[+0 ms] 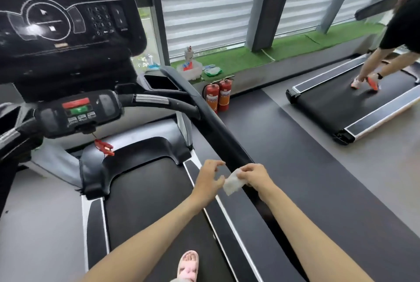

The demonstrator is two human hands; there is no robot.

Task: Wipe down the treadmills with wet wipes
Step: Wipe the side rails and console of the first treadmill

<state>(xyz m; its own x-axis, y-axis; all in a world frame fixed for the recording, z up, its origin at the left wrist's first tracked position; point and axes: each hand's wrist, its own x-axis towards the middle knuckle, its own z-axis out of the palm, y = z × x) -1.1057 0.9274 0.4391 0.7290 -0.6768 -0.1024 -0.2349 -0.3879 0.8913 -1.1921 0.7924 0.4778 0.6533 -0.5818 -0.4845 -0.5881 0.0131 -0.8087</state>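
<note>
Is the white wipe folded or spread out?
Folded: the small white wet wipe is a compact wad pinched in the right hand.

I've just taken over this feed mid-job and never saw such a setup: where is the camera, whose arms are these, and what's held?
No robot here: one camera sits on a person's head, looking forward and down, so both bare arms are theirs. The right hand pinches a white wet wipe by the treadmill's black handrail. The left hand holds nothing; its fingers are loosely spread beside the wipe, and whether they touch it is unclear. Below lies the treadmill belt, with the person's pink slipper on it; the console is upper left. At the right, another person is on a second treadmill.
</note>
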